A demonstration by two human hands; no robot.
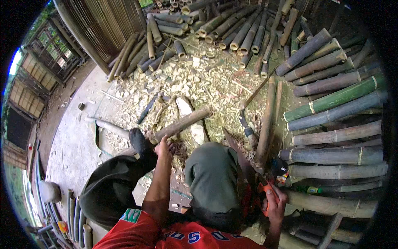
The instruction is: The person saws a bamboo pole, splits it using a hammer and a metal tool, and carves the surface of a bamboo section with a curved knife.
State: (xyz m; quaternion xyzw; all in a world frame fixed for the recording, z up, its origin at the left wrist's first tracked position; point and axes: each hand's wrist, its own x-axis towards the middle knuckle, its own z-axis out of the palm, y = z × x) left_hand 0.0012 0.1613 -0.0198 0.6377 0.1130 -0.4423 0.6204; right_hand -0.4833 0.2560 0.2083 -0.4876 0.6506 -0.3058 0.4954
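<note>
On chip-strewn floor: left hand (163,146) grip clenched round bamboo pole (181,123) end; right hand (274,202) grasping orange-handled saw (244,166).

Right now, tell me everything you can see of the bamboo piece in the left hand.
The bamboo piece is a short, round, brownish-grey length with a dull, weathered skin. It lies tilted, its far cut end pointing up and right over the pale chips on the ground. The left hand grips its near end, beside the dark shoe. A pale stone or block lies under its middle; whether they touch cannot be told.
</note>
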